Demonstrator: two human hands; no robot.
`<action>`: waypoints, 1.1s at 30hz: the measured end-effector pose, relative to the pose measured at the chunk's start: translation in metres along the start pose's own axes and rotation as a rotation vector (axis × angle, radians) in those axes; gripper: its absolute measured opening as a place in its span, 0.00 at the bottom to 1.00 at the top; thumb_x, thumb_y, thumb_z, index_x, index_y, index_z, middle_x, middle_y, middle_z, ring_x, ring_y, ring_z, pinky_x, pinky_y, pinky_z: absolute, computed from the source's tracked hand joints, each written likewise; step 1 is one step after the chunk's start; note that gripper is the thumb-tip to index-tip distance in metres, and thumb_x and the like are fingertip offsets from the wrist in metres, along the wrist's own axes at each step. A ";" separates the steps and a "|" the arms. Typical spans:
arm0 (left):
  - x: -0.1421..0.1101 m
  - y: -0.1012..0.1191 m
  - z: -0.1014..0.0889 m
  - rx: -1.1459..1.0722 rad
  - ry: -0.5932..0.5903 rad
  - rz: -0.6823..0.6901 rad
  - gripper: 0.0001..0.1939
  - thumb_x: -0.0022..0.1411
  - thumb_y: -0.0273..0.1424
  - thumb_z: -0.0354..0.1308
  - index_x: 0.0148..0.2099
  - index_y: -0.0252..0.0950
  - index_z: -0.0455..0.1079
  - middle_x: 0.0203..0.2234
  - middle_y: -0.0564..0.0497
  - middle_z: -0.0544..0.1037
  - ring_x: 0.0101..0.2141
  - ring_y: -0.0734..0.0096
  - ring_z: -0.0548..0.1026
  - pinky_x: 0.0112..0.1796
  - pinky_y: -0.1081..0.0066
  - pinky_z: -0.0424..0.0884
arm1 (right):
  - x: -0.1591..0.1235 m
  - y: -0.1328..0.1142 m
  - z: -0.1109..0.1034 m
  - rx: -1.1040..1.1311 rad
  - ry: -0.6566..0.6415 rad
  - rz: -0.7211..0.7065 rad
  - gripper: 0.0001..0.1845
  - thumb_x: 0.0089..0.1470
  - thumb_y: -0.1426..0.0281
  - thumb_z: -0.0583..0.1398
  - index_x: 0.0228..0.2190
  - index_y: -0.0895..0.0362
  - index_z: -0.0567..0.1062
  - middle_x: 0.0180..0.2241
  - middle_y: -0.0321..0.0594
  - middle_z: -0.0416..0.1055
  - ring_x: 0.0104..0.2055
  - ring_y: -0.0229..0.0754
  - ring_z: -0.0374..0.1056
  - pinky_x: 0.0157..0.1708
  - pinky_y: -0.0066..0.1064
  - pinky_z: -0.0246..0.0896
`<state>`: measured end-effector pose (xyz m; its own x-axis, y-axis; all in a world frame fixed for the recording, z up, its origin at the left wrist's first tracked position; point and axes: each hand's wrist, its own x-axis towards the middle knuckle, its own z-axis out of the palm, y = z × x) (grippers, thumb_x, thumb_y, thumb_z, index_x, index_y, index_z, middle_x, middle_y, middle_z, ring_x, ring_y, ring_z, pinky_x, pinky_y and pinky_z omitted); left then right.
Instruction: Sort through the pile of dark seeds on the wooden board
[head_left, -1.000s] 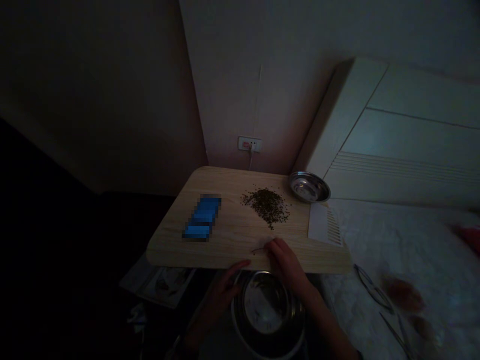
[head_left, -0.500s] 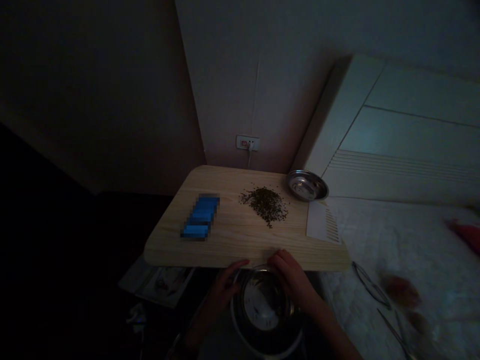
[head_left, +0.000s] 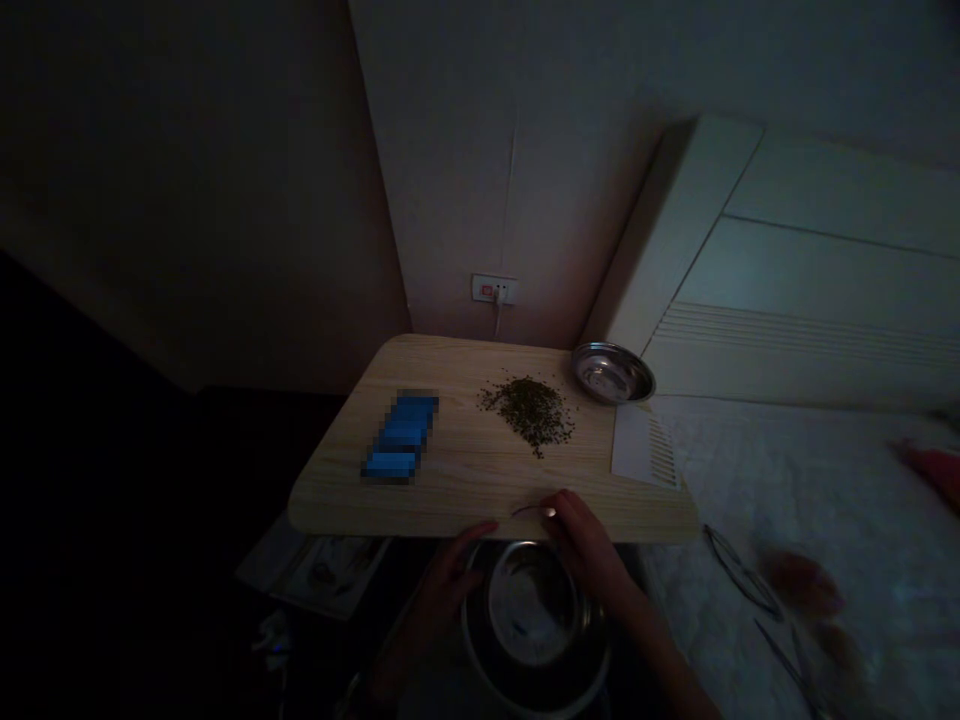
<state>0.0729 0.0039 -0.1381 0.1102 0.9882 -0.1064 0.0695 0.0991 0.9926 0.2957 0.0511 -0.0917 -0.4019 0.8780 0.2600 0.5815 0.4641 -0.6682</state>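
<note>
My right hand [head_left: 577, 530] is over the table's front edge, its fingers pinched on a thin curved tool [head_left: 529, 508] with a shiny spot by the fingertips; darkness hides its exact kind. My left hand [head_left: 450, 580] has its index finger stretched along the table edge and its thumb apart, beside a metal bowl [head_left: 534, 652]. That bowl sits inside a larger metal basin [head_left: 551, 712] below the table edge, between my arms. A loose pile of small dark green-brown grains [head_left: 531, 408] lies on the wooden table [head_left: 465, 490], beyond my right hand.
A second metal bowl [head_left: 613, 374] stands at the table's back right corner, behind a white slotted board [head_left: 634, 445]. A blurred-out blue screen [head_left: 401, 437] lies on the left. Scissors-like items [head_left: 787, 655] lie on the bed [head_left: 720, 470]. A wall socket [head_left: 495, 289] holds a plug.
My right hand drew back to the bowl's far rim, then moved forward onto the table edge again, with the thin tool showing once more. My left hand has stayed nearly still.
</note>
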 end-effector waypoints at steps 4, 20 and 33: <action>-0.001 0.005 0.000 0.024 0.012 -0.028 0.27 0.48 0.19 0.51 0.51 0.43 0.69 0.51 0.53 0.72 0.53 0.61 0.65 0.52 0.64 0.60 | -0.003 0.004 -0.002 0.084 0.043 0.063 0.09 0.55 0.74 0.51 0.38 0.54 0.66 0.36 0.40 0.66 0.39 0.42 0.63 0.40 0.34 0.60; -0.003 0.008 -0.002 0.099 -0.014 -0.035 0.28 0.49 0.19 0.51 0.52 0.44 0.67 0.51 0.53 0.72 0.47 0.62 0.68 0.44 0.69 0.62 | -0.004 0.031 -0.015 -0.316 0.412 0.205 0.23 0.51 0.68 0.56 0.49 0.59 0.60 0.46 0.50 0.61 0.49 0.52 0.56 0.47 0.49 0.53; -0.001 0.001 0.000 0.042 -0.056 -0.047 0.28 0.52 0.23 0.52 0.56 0.45 0.63 0.54 0.53 0.68 0.48 0.61 0.68 0.44 0.67 0.65 | -0.058 -0.033 0.017 -0.238 -0.015 0.435 0.15 0.58 0.74 0.46 0.46 0.55 0.63 0.42 0.41 0.69 0.40 0.40 0.69 0.37 0.29 0.62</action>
<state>0.0726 0.0026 -0.1367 0.1607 0.9745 -0.1566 0.1172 0.1387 0.9834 0.2879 -0.0171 -0.0967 -0.0951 0.9953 -0.0189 0.8422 0.0703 -0.5346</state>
